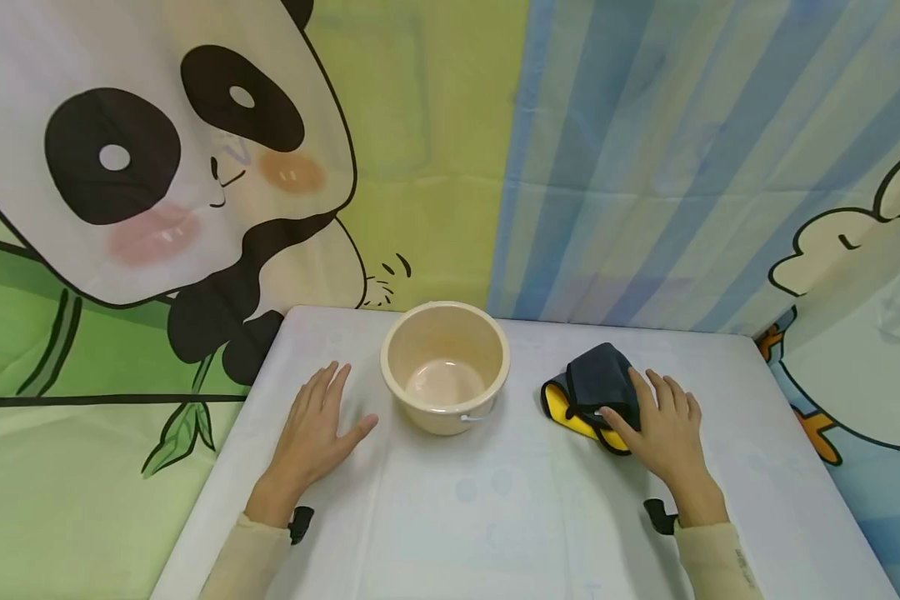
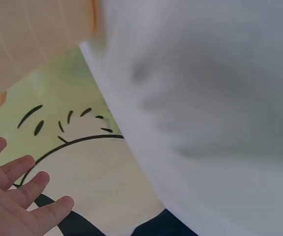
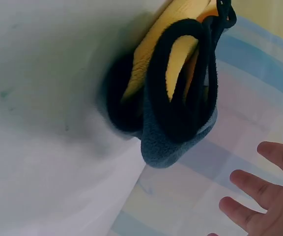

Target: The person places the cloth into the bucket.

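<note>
A cream plastic bucket [image 1: 446,417] with a small white handle stands upright near the back of the white table; part of it shows at the upper left of the left wrist view. My left hand [image 1: 311,433] hovers left of it, fingers spread, holding nothing. A folded cloth [image 1: 603,379], dark grey-blue outside and yellow inside with black edging, sits on the table right of the bucket. My right hand [image 1: 667,429] is beside this cloth, overlapping its right side in the head view. In the right wrist view, its spread fingers [image 3: 252,187] appear apart from the cloth [image 3: 161,142].
The white table [image 1: 480,525] reaches back to a printed curtain [image 1: 435,167] with a panda and blue stripes. Black straps [image 1: 300,525] show at both wrists. The table's left and right edges are visible.
</note>
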`<control>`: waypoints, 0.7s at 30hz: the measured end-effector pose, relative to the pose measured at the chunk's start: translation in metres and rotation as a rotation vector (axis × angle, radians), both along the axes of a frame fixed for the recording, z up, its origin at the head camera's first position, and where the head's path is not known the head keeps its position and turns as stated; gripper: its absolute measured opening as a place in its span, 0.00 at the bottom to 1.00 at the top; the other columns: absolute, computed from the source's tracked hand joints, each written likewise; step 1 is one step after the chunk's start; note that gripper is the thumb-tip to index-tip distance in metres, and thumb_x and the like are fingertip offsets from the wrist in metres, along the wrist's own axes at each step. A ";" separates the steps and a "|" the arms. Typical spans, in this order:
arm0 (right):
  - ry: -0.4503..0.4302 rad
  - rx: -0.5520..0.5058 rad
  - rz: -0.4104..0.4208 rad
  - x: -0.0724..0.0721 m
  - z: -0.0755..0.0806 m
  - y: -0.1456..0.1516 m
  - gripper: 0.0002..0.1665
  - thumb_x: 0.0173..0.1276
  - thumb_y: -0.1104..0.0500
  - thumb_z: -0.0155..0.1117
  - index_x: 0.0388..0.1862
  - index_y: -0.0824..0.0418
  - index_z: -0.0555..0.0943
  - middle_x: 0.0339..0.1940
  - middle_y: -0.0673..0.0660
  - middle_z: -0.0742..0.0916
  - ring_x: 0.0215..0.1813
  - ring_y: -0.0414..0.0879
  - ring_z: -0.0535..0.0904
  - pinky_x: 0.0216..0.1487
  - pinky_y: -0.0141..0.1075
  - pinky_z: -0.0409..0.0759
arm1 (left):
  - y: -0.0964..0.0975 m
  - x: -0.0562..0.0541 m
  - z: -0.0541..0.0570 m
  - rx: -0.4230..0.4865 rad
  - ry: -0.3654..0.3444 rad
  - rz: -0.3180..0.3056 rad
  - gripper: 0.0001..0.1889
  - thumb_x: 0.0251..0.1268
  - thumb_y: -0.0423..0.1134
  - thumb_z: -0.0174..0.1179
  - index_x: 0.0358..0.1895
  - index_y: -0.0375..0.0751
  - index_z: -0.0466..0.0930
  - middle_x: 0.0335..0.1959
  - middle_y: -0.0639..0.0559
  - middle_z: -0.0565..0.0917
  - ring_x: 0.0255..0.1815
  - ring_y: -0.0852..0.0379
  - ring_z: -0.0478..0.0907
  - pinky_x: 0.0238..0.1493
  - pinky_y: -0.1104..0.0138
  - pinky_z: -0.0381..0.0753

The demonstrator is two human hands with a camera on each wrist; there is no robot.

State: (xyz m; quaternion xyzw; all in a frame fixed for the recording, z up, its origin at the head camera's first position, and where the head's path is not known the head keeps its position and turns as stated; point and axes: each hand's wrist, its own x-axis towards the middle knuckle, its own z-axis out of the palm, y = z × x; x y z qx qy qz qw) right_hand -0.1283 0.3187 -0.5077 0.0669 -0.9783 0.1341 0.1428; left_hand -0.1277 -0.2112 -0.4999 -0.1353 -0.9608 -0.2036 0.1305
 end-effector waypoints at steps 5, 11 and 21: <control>-0.018 -0.030 -0.001 -0.009 0.000 -0.001 0.46 0.72 0.36 0.59 0.77 0.63 0.62 0.70 0.74 0.67 0.69 0.74 0.58 0.65 0.73 0.48 | 0.008 -0.007 0.013 0.026 0.023 -0.035 0.51 0.63 0.70 0.57 0.80 0.40 0.52 0.78 0.38 0.57 0.77 0.39 0.52 0.72 0.43 0.52; -0.141 -0.050 -0.053 -0.020 0.001 0.002 0.47 0.75 0.33 0.51 0.78 0.65 0.59 0.70 0.77 0.65 0.68 0.77 0.57 0.64 0.75 0.47 | 0.020 -0.018 0.021 0.034 0.070 -0.091 0.52 0.63 0.68 0.59 0.79 0.36 0.52 0.77 0.37 0.58 0.76 0.38 0.53 0.72 0.43 0.53; -0.281 -0.030 -0.060 -0.045 -0.003 0.005 0.53 0.72 0.28 0.51 0.79 0.64 0.57 0.71 0.79 0.61 0.65 0.81 0.59 0.61 0.76 0.50 | 0.040 -0.033 0.032 0.023 0.061 -0.142 0.55 0.60 0.72 0.57 0.79 0.36 0.51 0.79 0.40 0.54 0.78 0.41 0.50 0.73 0.43 0.50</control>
